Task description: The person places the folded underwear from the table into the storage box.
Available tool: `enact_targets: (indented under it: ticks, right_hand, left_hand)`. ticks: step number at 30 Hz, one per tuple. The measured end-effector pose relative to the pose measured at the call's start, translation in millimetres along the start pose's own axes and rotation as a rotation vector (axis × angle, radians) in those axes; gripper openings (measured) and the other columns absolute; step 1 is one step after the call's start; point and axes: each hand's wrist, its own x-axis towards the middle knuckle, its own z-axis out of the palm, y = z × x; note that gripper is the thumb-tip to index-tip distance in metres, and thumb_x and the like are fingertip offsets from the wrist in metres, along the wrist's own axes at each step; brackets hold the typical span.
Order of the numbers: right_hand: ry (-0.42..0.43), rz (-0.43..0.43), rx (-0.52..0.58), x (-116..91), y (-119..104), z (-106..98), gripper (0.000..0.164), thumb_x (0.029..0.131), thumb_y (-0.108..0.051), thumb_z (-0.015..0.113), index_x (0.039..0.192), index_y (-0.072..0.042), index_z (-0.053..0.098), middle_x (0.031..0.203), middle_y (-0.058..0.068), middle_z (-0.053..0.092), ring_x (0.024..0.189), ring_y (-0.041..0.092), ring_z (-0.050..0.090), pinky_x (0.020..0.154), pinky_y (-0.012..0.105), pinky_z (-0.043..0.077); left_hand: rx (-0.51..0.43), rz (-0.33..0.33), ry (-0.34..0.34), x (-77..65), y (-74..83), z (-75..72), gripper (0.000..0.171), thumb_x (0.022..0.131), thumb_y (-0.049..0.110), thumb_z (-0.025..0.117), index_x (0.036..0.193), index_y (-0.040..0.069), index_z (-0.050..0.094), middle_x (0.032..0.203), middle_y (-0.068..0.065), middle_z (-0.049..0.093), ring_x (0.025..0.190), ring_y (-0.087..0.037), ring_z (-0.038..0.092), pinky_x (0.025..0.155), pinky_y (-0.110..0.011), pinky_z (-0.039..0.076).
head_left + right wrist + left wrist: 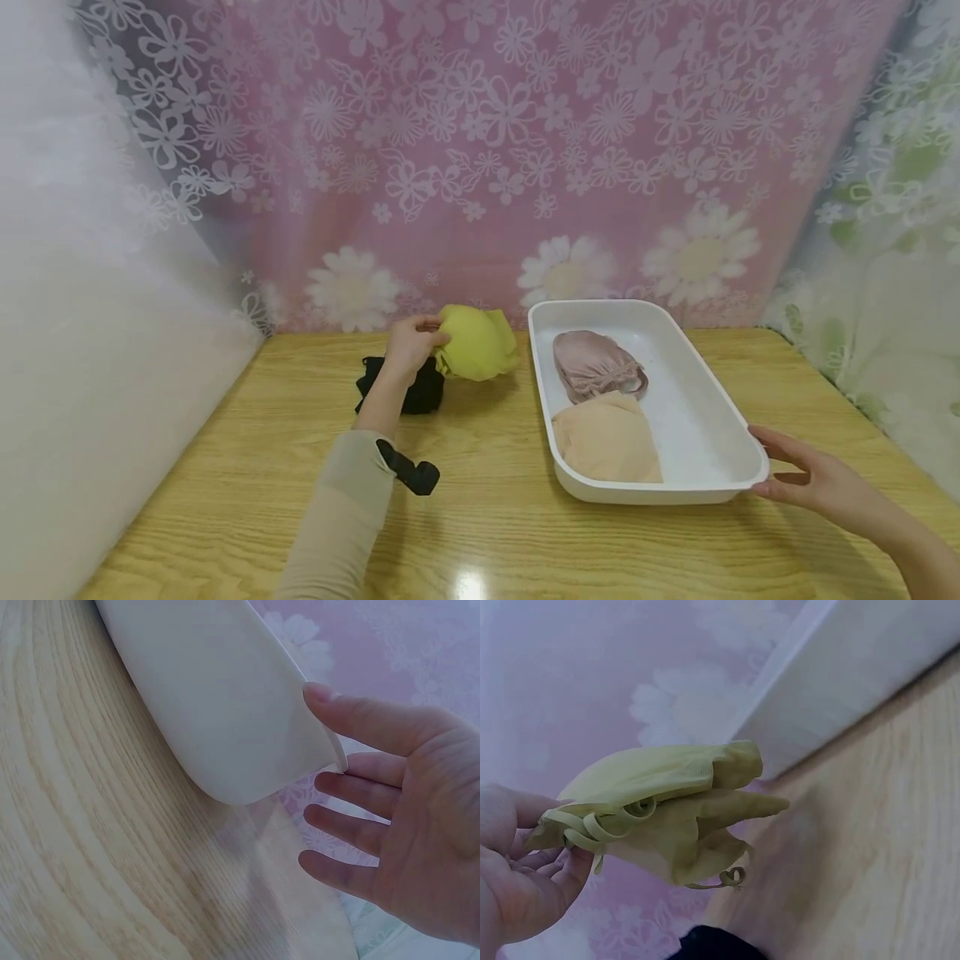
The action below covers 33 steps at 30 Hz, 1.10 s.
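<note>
Plast. tray (693,417), glossy wd. tbl. (495,533)

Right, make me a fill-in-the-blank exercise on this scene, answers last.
The left hand grips the ____ fabric bundle.
The right hand touches the white tray at its near right ____.
Inside, the mauve satiny bundle lies ____ from the head camera than the peach bundle.
On the wooden table, the black bundle lies to the tray's ____ in the head view.
Missing words: yellow; corner; farther; left.
</note>
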Motion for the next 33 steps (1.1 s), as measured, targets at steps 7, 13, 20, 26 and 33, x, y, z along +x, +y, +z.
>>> enact_targets:
  ticks: [7,13,20,26,33]
  right_hand:
    - [0.020,-0.040,0.035,2,5,2,0.069,0.092,-0.007,0.057,0.145,0.006,0.015,0.139,-0.003,0.034,0.096,-0.003,0.057,0.068,0.024,0.051]
    - [0.029,-0.079,0.064,4,8,3,0.071,0.091,-0.003,0.058,0.145,0.007,0.013,0.123,-0.040,0.020,0.097,-0.013,0.047,0.068,0.024,0.052]
    - [0.013,-0.059,0.082,5,6,4,0.071,0.091,-0.005,0.058,0.145,0.006,0.012,0.123,-0.036,0.020,0.096,-0.011,0.051,0.069,0.026,0.052]
    - [0.020,-0.047,0.081,4,4,4,0.072,0.091,-0.006,0.059,0.145,0.005,0.013,0.125,-0.031,0.021,0.096,-0.010,0.051,0.070,0.025,0.052]
    - [0.023,-0.028,0.073,4,2,4,0.072,0.091,-0.007,0.059,0.146,0.005,0.013,0.135,-0.008,0.026,0.099,0.003,0.058,0.070,0.026,0.052]
  left_hand:
    - [-0.067,0.069,0.002,-4.4,24.1,7.8,0.034,0.084,0.006,0.067,0.118,0.004,0.062,0.115,-0.011,0.055,0.112,-0.026,0.048,0.088,-0.036,0.047]
    - [-0.128,0.104,-0.051,-7.1,38.7,26.4,0.034,0.085,0.004,0.066,0.119,0.003,0.061,0.117,-0.012,0.055,0.112,-0.025,0.050,0.088,-0.036,0.047]
    - [-0.181,0.115,-0.085,-3.8,50.7,52.1,0.036,0.085,0.003,0.066,0.120,0.002,0.060,0.115,-0.012,0.058,0.099,-0.024,0.058,0.077,-0.030,0.051]
    - [-0.211,0.114,-0.106,1.8,58.9,79.2,0.034,0.084,0.001,0.065,0.118,0.002,0.062,0.113,-0.012,0.059,0.096,-0.023,0.060,0.074,-0.029,0.052]
    - [-0.257,0.059,-0.108,7.8,52.5,111.1,0.032,0.083,0.000,0.066,0.115,0.003,0.064,0.111,-0.008,0.060,0.094,-0.020,0.060,0.072,-0.028,0.051]
